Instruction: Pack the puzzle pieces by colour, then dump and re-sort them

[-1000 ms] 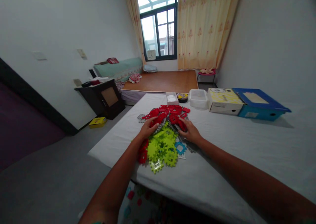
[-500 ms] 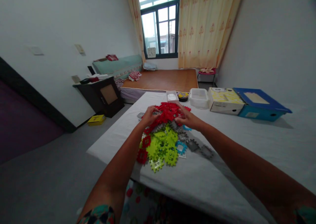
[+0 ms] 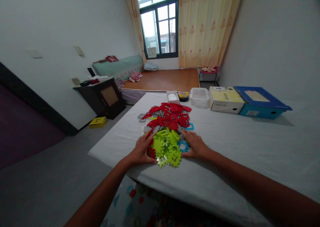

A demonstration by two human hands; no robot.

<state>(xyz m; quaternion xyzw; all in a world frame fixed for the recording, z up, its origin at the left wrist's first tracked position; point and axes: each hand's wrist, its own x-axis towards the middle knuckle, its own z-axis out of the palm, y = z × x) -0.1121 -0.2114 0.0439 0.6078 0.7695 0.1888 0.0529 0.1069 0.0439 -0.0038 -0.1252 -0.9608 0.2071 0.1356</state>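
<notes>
A heap of flat, notched plastic building pieces lies on the white-covered table (image 3: 240,153). Lime-green pieces (image 3: 167,145) form its near part, and red pieces (image 3: 172,115) spread over the far part. My left hand (image 3: 142,149) curves along the left side of the green pieces, thumb and fingers apart, partly hiding a few red pieces (image 3: 151,151). On the opposite side, my right hand (image 3: 197,145) rests with its fingers spread beside a blue piece (image 3: 183,146). Grey pieces (image 3: 142,118) show at the heap's left edge.
Along the table's far side stand a small white box (image 3: 173,96), a round black-and-yellow tin (image 3: 183,96), a clear plastic tub (image 3: 199,98), a yellow-and-white box (image 3: 226,100) and a blue box (image 3: 265,103). The table's near edge is in front of me.
Both hands have come from the red pieces back toward me, to either side of the green ones. The green pieces look pushed closer together, and grey pieces at the right are now hidden or shifted.
</notes>
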